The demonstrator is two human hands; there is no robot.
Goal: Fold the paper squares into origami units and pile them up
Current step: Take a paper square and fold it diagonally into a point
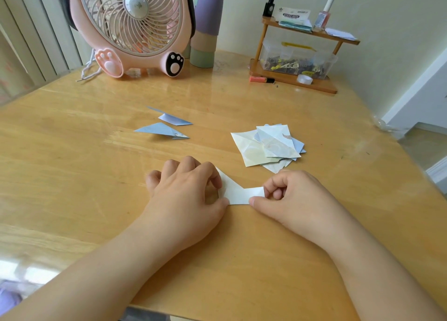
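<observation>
Left hand (pixel 186 190) pressing white half-folded paper strip (pixel 235 192) on glossy wooden desk (pixel 72 175); right hand (pixel 290 194) pinching its end. Behind: 2 pale-blue folded triangular units (pixel 164 127) at left, loose pile of creased paper squares (pixel 268 146) at right.

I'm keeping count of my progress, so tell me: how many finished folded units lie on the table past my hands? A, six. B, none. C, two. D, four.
C: two folded units lie side by side on the table, left of the paper stack, while the left hand and right hand work a third paper.
</observation>
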